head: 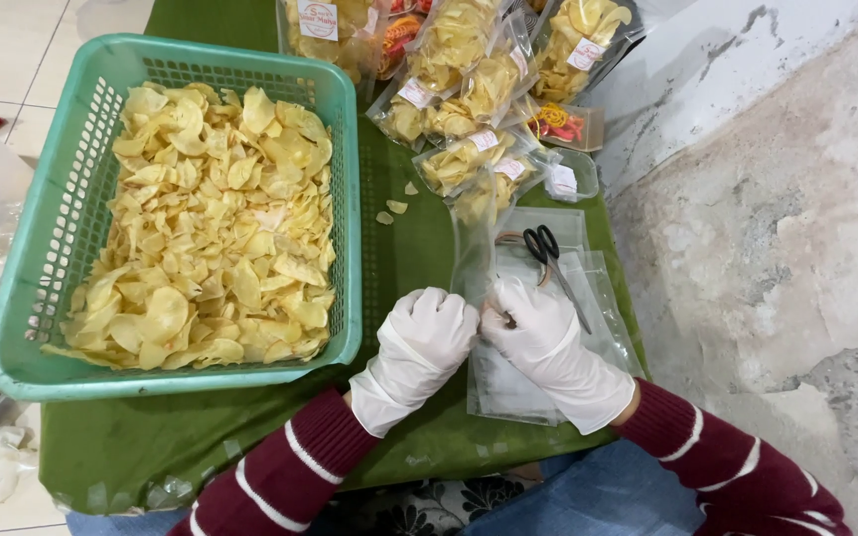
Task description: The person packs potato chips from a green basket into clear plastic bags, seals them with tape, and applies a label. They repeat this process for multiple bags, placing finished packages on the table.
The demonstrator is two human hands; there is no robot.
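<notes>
Both hands wear white gloves and meet over a low green table (399, 248). My left hand (427, 333) and my right hand (536, 328) pinch the open end of a clear plastic bag (476, 233) that holds a few yellow chips at its far end. The bag lies lengthwise away from me. A stack of empty clear bags (508, 382) sits under my right hand. Scissors (546, 253) with dark handles rest on that stack, just beyond my right fingers.
A teal plastic basket (27, 278) full of yellow chips fills the table's left half. Several sealed, labelled chip bags (469, 89) lie piled at the far edge. A few loose chips (394, 208) lie on the green cloth. A rough grey wall (767, 218) stands at right.
</notes>
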